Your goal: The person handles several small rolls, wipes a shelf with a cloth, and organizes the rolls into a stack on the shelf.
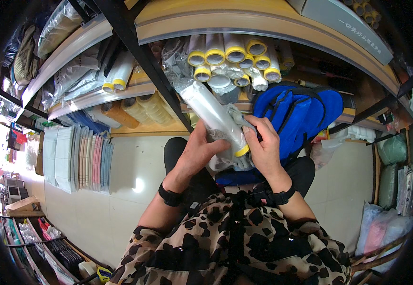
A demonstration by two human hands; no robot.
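Note:
A roll of clear plastic film with a yellow taped end slants in front of me, its far end near the shelf. My left hand grips it from the left side, thumb toward the near end and fingers partly hidden behind. On the right, my right hand is closed on a grey cloth pressed against the roll's side. More of what looks like the same cloth shows below the roll. Right beside that hand stands a blue backpack.
Several yellow-ended film rolls are stacked on the shelf ahead. A black metal post stands left of them. Folded fabric stacks rest on the tiled floor at left. Bagged goods lie at far right, and a rack is at lower left.

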